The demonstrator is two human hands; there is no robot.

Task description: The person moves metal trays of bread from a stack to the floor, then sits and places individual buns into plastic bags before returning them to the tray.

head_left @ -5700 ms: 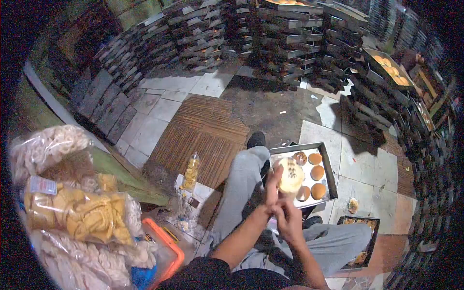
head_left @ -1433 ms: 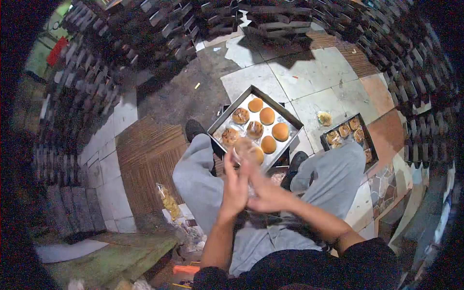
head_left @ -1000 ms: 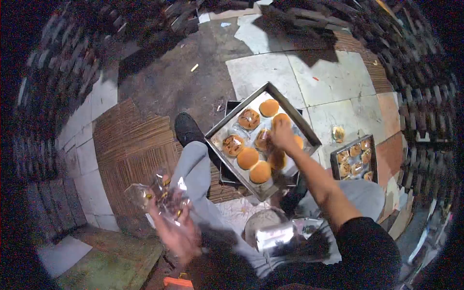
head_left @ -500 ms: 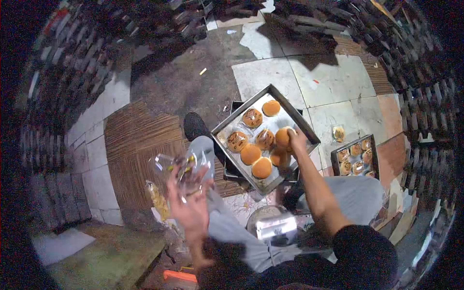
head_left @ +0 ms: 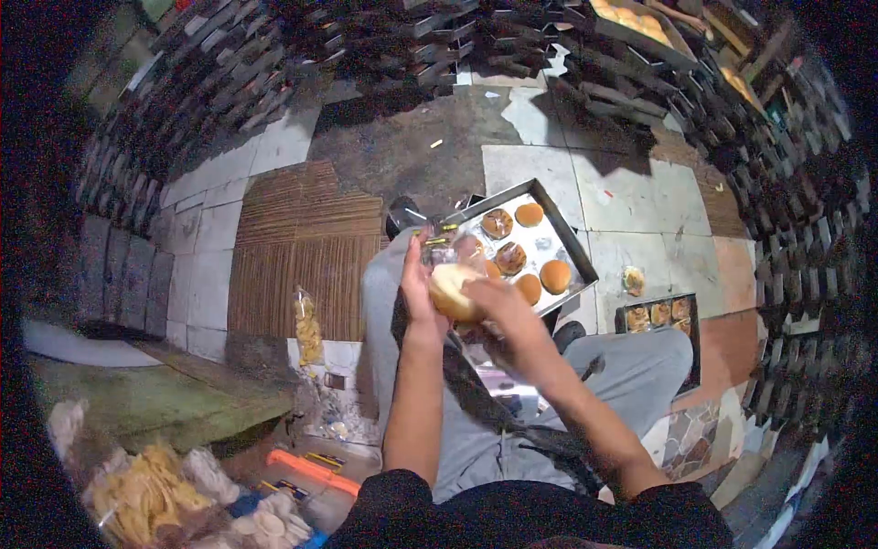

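Observation:
My left hand (head_left: 421, 297) is closed around a clear plastic bag (head_left: 443, 236) with yellow and black print. My right hand (head_left: 498, 309) grips a round bun (head_left: 449, 289), its pale underside showing, right at the bag. Whether the bun is inside the plastic cannot be made out. Both hands are over the near left corner of a metal tray (head_left: 574, 242). On it lie plain golden buns (head_left: 554, 275) and buns in printed clear wrappers (head_left: 510, 258). The hands hide part of the tray.
Beside my right knee a dark tray (head_left: 696, 343) holds several wrapped buns, with a wrapped bun (head_left: 632, 280) on the floor nearby. At left are a bag of yellowish pieces (head_left: 308, 329), a green-topped bench (head_left: 165, 389) and an orange object (head_left: 315, 471). Stacked dark trays (head_left: 796, 274) surround the floor.
My right hand has lifted a bun off the tray and carried it left to the bag. My left hand has moved right with the bag to meet it. The view has shifted.

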